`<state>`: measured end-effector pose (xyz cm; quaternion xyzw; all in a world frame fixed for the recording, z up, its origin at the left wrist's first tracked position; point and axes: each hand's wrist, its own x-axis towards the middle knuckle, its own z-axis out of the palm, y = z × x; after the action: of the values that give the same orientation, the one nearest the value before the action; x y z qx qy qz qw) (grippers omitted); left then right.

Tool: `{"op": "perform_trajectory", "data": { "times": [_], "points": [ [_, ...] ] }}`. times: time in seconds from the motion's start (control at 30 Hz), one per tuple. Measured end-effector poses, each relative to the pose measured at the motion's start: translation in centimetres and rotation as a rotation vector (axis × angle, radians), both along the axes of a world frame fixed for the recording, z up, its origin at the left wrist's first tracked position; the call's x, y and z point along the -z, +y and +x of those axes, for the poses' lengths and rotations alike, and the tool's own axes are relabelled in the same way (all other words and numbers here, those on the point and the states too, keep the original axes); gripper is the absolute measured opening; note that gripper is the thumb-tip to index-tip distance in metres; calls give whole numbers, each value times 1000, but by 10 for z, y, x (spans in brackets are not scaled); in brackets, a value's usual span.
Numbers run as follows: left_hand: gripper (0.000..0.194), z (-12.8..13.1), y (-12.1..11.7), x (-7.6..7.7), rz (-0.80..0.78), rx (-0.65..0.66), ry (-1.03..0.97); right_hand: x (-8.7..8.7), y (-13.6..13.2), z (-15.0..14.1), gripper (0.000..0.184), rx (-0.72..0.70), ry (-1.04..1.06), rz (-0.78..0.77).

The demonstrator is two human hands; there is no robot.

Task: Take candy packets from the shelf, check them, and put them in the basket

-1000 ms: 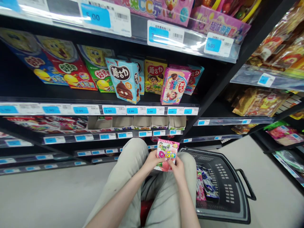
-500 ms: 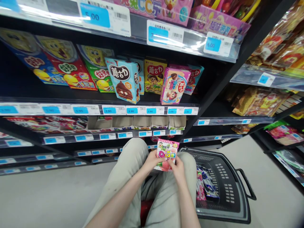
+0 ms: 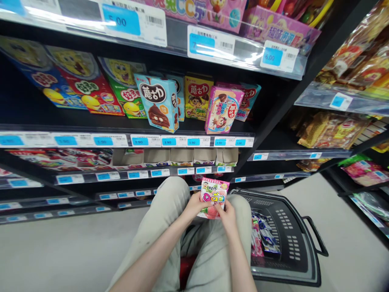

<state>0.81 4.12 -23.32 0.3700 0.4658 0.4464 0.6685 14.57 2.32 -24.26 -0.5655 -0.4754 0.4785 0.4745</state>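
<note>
Candy packet point(image 3: 214, 192) is up in front of the knees, just left of the basket point(image 3: 305, 243). Looks light and soft, probably slick film, lumpy inside; crushable, so likely best pinched gently by the side edges. Left hand point(image 3: 194, 207), farther from basket: partly closed, gripping packet's left edge, thumb on front. Right hand point(image 3: 226, 214), nearer basket: partly closed, gripping lower right, thumb on front. Fingers behind packet hidden.
</note>
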Motion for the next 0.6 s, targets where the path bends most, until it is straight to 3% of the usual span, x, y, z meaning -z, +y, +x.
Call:
{"op": "perform_trajectory", "data": {
  "times": [0.6],
  "points": [
    [42, 0, 0, 0, -11, 4, -6, -3, -1, 0, 30, -7, -18, 13]
  ]
}}
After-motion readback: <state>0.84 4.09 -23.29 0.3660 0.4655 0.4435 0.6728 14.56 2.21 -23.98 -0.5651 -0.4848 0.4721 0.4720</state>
